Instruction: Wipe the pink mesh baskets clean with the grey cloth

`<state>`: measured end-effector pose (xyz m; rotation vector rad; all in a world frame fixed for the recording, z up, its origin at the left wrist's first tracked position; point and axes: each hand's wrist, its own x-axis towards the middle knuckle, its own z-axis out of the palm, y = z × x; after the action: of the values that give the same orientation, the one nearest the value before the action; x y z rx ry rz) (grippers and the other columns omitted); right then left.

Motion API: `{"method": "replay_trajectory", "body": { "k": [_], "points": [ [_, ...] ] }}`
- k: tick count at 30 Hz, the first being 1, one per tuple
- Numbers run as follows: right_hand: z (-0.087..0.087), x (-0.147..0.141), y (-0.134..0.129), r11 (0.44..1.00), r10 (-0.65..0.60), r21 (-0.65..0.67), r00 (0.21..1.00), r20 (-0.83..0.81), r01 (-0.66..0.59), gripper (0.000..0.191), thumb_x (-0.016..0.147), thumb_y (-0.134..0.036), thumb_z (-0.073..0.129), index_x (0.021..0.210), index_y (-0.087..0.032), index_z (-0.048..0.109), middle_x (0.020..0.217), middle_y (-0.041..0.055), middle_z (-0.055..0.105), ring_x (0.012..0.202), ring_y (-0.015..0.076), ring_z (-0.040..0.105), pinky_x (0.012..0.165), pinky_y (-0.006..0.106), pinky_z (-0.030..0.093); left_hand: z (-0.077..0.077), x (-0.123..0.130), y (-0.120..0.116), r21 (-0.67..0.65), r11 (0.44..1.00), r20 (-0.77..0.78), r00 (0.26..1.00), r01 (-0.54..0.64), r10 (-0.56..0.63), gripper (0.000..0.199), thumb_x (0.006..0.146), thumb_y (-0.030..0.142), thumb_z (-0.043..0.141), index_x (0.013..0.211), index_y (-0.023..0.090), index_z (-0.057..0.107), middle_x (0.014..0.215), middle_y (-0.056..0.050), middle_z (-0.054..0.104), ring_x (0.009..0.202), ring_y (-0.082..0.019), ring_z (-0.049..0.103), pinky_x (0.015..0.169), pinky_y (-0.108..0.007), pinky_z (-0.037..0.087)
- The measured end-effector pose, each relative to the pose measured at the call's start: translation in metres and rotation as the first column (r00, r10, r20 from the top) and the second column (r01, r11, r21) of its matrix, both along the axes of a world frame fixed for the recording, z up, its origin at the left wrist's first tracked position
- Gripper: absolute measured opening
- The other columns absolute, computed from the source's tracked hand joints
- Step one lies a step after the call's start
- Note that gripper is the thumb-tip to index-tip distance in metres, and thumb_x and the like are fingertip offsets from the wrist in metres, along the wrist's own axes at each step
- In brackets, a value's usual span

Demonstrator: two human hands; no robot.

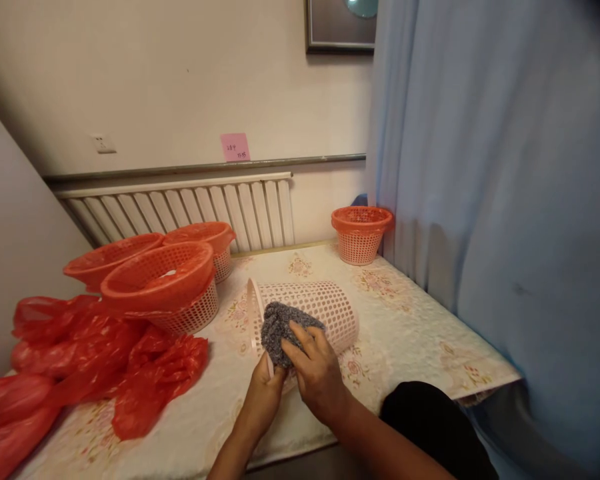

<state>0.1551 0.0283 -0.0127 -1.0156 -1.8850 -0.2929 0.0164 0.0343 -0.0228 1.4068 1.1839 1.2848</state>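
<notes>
A pale pink perforated plastic basket [325, 300] lies on its side on the table, its open rim facing left. My left hand [263, 393] grips that rim at its lower front edge, thumb against the plastic. Bunched against the basket's side near the rim is a dark grey cloth [283, 330]. My right hand [317, 367] presses on the cloth, with its fingers curved over it. The fingertips of my left hand are partly hidden behind the rim and the cloth.
Several baskets [200, 310] lined with red bags stand at the left, beside a heap of red plastic bags [90, 353]. Another lined basket [360, 243] stands at the back right. A blue curtain [480, 200] hangs along the right. Behind the flowered tablecloth [420, 333] is a radiator [220, 207].
</notes>
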Motion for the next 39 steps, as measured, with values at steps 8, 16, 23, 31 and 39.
{"method": "replay_trajectory", "body": {
  "k": [8, 16, 23, 31, 39],
  "points": [
    [0.001, 0.023, 0.025, 0.992, -0.128, -0.004, 0.992, -0.003, 0.128, 0.046, 0.084, -0.005, 0.044, 0.122, -0.024, 0.061, 0.141, 0.0058, 0.049, 0.109, 0.025, 0.045, 0.095, 0.044, 0.044, -0.021, 0.0, -0.02, -0.016, 1.0, -0.105, 0.994, 0.022, -0.023, 0.035, 0.08, 0.038, 0.058, 0.105, 0.015, 0.065, 0.11, -0.011, 0.072, 0.106, -0.029, 0.064, 0.101, -0.044, 0.044],
    [-0.017, 0.101, 0.07, 0.841, -0.534, -0.211, 0.829, -0.17, 0.498, 0.048, 0.077, -0.001, 0.042, 0.116, -0.016, 0.065, 0.129, 0.011, 0.057, 0.106, 0.024, 0.049, 0.092, 0.039, 0.043, -0.022, -0.002, -0.018, -0.044, 0.999, -0.109, 0.994, -0.014, 0.009, 0.036, 0.078, 0.038, 0.059, 0.103, 0.014, 0.066, 0.109, -0.013, 0.072, 0.106, -0.03, 0.064, 0.1, -0.045, 0.045],
    [-0.015, 0.053, 0.036, 0.953, -0.296, -0.125, 0.939, -0.174, 0.277, 0.051, 0.077, 0.0, 0.039, 0.12, -0.017, 0.061, 0.133, 0.0107, 0.052, 0.11, 0.0247, 0.046, 0.097, 0.044, 0.041, -0.018, -0.004, -0.01, -0.05, 0.999, -0.045, 0.999, 0.011, -0.014, 0.036, 0.08, 0.036, 0.06, 0.106, 0.012, 0.066, 0.11, -0.013, 0.072, 0.106, -0.03, 0.064, 0.1, -0.045, 0.045],
    [-0.008, -0.009, -0.014, 0.999, -0.03, 0.022, 0.998, -0.053, 0.032, 0.043, 0.083, -0.008, 0.045, 0.122, -0.02, 0.061, 0.141, 0.0132, 0.045, 0.111, 0.0279, 0.046, 0.093, 0.047, 0.045, -0.02, -0.005, -0.005, 0.029, 0.999, -0.015, 0.999, 0.046, -0.046, 0.047, 0.082, 0.039, 0.06, 0.122, 0.014, 0.058, 0.126, -0.012, 0.065, 0.118, -0.029, 0.058, 0.105, -0.042, 0.04],
    [0.005, 0.001, -0.002, 0.995, -0.091, 0.033, 0.995, -0.031, 0.092, 0.04, 0.085, -0.01, 0.043, 0.118, -0.022, 0.063, 0.14, 0.01, 0.047, 0.111, 0.0285, 0.044, 0.092, 0.048, 0.045, -0.038, -0.002, -0.025, 0.028, 0.999, -0.126, 0.991, 0.042, -0.038, 0.038, 0.084, 0.04, 0.056, 0.11, 0.014, 0.065, 0.117, -0.014, 0.069, 0.113, -0.031, 0.061, 0.105, -0.047, 0.04]
  ]
}}
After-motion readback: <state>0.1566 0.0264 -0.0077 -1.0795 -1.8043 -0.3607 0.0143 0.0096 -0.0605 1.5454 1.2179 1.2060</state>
